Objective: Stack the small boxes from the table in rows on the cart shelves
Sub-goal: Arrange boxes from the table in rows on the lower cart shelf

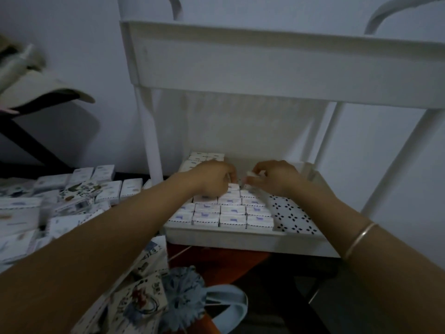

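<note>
One small box is pinched in the curled fingers of the right hand, just above the shelved rows. The lower cart shelf is filled at left and bare at right. Many loose boxes remain on the desk; progress is judged as partway. The left hand is curled onto the rows; whether anything is gripped cannot be told.
</note>
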`<state>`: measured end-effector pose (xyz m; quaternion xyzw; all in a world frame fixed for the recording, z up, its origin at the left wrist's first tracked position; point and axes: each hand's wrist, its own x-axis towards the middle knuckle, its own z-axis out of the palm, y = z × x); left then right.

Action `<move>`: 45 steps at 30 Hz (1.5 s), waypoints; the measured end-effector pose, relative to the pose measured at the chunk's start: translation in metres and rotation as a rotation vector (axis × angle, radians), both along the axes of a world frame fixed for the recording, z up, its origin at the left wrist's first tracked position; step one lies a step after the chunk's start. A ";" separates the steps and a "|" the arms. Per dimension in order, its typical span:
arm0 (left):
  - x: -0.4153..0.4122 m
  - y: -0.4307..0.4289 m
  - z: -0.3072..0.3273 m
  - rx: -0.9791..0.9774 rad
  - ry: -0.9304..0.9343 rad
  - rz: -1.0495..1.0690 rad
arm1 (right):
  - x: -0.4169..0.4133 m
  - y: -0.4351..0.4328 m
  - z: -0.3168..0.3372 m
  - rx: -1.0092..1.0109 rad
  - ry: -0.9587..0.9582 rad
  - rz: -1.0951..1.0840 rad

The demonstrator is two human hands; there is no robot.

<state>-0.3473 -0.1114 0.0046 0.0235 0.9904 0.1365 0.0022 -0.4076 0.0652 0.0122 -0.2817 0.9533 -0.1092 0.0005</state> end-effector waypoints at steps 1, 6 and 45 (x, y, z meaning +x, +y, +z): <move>0.001 0.000 0.000 -0.008 0.004 -0.001 | -0.001 -0.004 -0.001 0.044 -0.010 0.028; 0.014 -0.001 0.005 0.015 0.063 -0.016 | -0.001 -0.007 -0.013 0.035 -0.157 0.015; 0.253 0.040 -0.013 -0.040 -0.042 -0.288 | 0.296 0.117 -0.013 0.252 -0.457 0.462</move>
